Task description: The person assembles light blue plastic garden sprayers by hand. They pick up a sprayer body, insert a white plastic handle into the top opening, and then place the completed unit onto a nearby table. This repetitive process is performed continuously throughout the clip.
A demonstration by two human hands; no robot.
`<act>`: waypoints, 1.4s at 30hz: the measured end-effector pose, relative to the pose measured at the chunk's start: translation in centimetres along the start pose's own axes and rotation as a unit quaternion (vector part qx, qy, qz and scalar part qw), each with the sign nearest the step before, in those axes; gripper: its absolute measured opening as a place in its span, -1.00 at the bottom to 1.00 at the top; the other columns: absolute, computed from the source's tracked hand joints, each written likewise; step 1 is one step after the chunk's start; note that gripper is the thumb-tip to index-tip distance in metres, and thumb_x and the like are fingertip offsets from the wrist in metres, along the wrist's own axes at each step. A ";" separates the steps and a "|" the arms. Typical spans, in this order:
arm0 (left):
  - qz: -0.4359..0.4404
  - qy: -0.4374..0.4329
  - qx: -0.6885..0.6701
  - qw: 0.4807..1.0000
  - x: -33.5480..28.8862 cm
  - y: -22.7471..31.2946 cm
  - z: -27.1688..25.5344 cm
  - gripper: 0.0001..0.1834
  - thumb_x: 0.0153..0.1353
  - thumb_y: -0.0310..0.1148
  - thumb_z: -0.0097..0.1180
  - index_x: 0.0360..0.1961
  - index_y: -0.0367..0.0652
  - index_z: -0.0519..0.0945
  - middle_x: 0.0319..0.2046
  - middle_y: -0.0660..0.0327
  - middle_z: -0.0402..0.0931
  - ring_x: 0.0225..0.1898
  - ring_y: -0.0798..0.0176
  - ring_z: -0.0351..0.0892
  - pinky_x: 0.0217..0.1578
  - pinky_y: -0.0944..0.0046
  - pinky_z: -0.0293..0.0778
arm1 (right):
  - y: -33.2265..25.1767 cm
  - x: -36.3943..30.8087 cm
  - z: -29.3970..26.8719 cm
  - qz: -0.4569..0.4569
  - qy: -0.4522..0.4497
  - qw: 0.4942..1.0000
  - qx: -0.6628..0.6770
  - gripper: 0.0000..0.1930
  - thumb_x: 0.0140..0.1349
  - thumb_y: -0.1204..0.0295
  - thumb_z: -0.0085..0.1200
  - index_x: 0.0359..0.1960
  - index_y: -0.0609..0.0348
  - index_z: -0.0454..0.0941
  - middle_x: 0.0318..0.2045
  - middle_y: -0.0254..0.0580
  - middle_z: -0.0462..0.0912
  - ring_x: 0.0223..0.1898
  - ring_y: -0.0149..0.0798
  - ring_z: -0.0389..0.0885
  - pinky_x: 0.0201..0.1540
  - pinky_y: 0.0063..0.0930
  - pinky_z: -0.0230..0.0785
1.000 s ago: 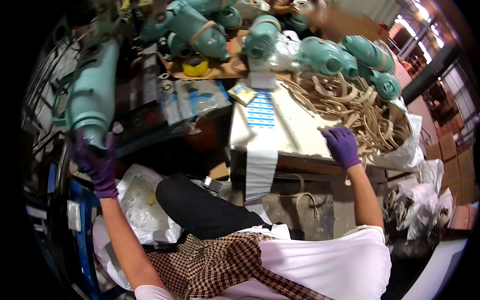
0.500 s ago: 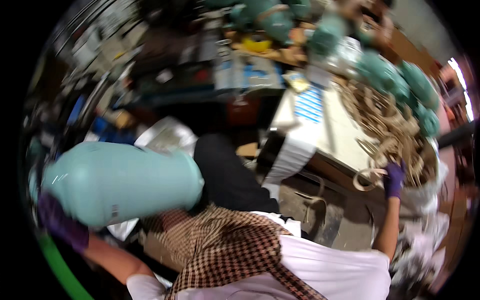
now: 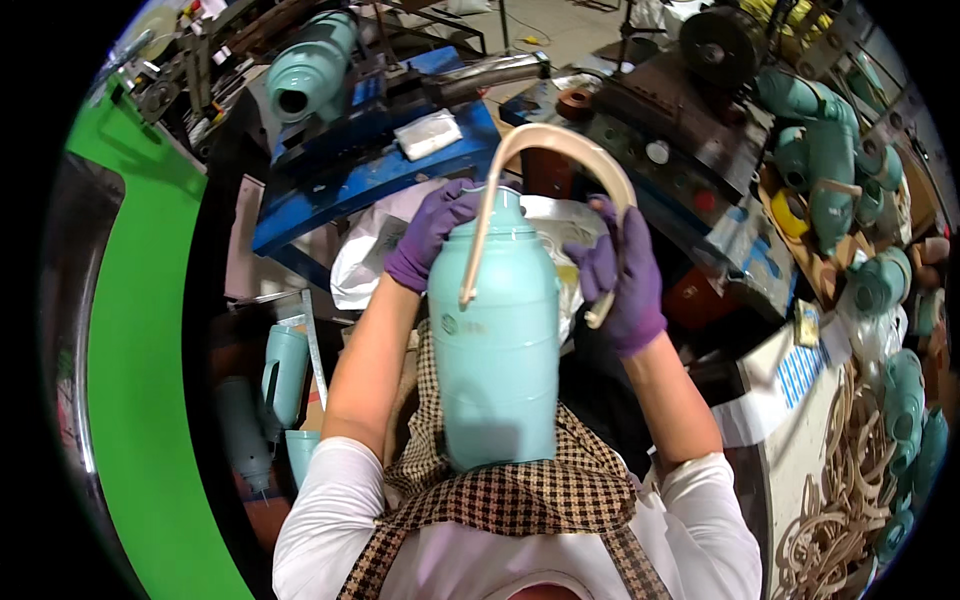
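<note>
Flask (image 3: 495, 370) turned; white table edge (image 3: 785, 450) well apart

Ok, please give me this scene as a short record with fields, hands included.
Left hand: purple-gloved, at the neck of the turquoise flask casing
Right hand: purple-gloved, gripping a beige carrying handle
Handle position: arched over the neck; attachment unclear
Casing position: above the checked apron
Right side: heaped beige handles, more casings
</note>
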State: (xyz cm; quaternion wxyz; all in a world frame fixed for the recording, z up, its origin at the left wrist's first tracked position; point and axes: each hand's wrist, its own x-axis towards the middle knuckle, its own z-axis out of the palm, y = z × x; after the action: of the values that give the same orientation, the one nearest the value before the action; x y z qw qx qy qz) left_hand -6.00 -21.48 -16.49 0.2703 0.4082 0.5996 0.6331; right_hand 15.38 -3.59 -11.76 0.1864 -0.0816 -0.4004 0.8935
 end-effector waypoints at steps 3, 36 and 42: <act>-0.015 0.016 -0.203 0.979 -1.8 2.5 2.8 -0.52 0.26 -0.14 0.26 -0.03 -0.37 0.52 0.19 -0.15 0.46 0.07 -0.06 0.61 0.09 0.00 0.61 | 2.2 2.7 1.1 -0.028 -0.049 0.991 -0.122 -0.62 0.53 0.24 -0.24 0.17 0.22 0.42 -0.76 -0.47 0.21 -0.74 -0.52 0.16 -0.29 -0.64 0.35; 0.100 0.044 -0.153 0.982 -3.8 3.8 6.3 -0.58 -0.01 -0.16 0.26 -0.18 -0.23 0.61 0.07 0.07 0.54 0.30 0.05 0.33 0.35 0.03 0.14 | 7.3 5.8 -5.7 0.015 -0.181 0.977 0.114 -0.18 0.35 -0.35 -0.30 0.24 0.18 0.39 0.18 -0.06 0.47 0.18 -0.12 0.47 0.28 -0.22 0.31; 0.440 0.029 0.326 0.836 -4.2 6.8 6.6 -0.63 0.02 -0.20 0.31 -0.20 -0.20 0.63 0.00 0.14 0.54 0.07 0.06 0.52 0.26 -0.03 0.28 | 7.4 5.6 -6.0 0.060 -0.143 0.987 0.047 -0.22 0.34 -0.31 -0.21 0.23 0.16 0.40 0.17 -0.09 0.49 0.16 -0.14 0.51 0.27 -0.20 0.35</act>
State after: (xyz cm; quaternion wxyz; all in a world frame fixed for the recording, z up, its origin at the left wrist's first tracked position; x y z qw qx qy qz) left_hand 2.75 -22.30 -11.02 -0.2035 0.6748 0.5361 0.4645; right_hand 10.04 -1.80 -21.28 0.0763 0.0322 -0.3747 0.9234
